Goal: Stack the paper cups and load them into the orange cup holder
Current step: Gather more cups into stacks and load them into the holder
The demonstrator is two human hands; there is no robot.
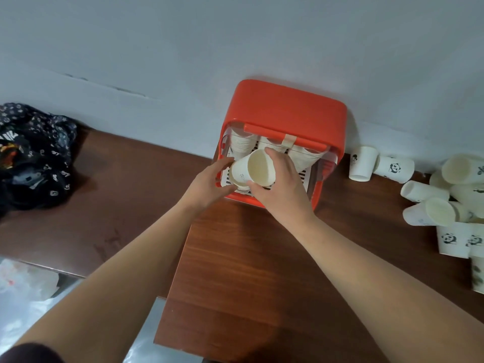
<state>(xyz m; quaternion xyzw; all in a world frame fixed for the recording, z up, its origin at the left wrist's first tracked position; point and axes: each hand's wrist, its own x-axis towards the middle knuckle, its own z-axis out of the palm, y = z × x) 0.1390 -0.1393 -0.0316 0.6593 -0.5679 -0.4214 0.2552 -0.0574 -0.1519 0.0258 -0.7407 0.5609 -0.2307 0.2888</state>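
The orange cup holder (288,111) stands against the wall on the brown table, its front open. Inside it, a stack of white paper cups (242,146) hangs at the left, and more cups show behind the orange bar. Both my hands hold a white stack of paper cups (251,170) tilted at the holder's opening, mouth toward me. My right hand (281,184) grips its rim and side. My left hand (209,183) supports its base end from the left.
Several loose paper cups with panda prints (445,200) lie and stand in a pile at the right of the table. A dark patterned cloth bag (31,155) sits at the left. The table's near edge (170,297) drops off at lower left, above plastic wrap.
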